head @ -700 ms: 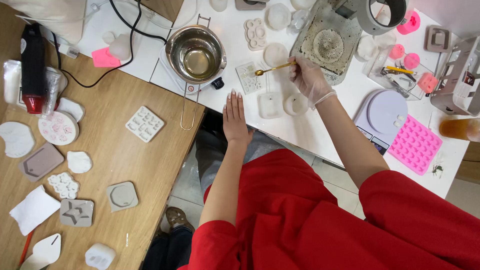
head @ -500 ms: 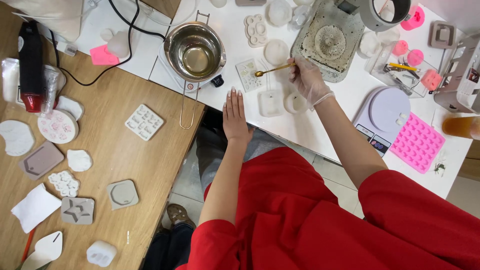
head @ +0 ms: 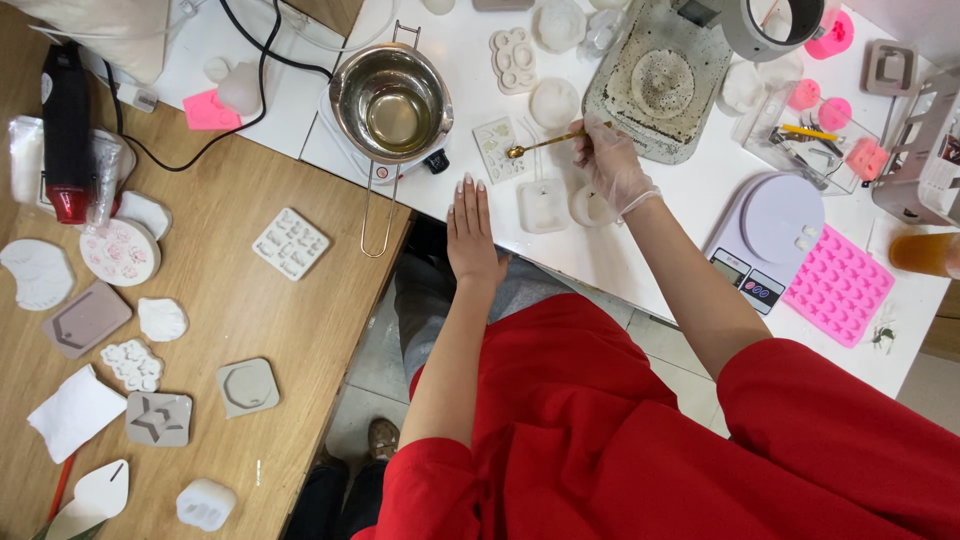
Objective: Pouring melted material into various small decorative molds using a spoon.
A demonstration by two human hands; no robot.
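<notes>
My right hand point(head: 612, 160), in a thin clear glove, grips the handle of a small gold spoon point(head: 545, 144). The spoon's bowl hovers over a small square white mould point(head: 497, 147) on the white table. My left hand point(head: 472, 235) rests flat on the table edge with fingers together, holding nothing. A steel melting pot point(head: 392, 102) with clear liquid and a long wire handle stands just left of the spoon. Two white moulds point(head: 545, 205) lie right below my right hand.
A grey tray point(head: 655, 82) and a white kitchen scale point(head: 765, 235) sit to the right, beside a pink silicone mould point(head: 838, 285). The wooden table point(head: 220, 330) on the left holds several grey and white moulds and a red-and-black heat gun point(head: 66, 130). Black cables run behind the pot.
The spoon in my right hand has shifted slightly left over the small square mould. My left hand has stayed flat on the table edge.
</notes>
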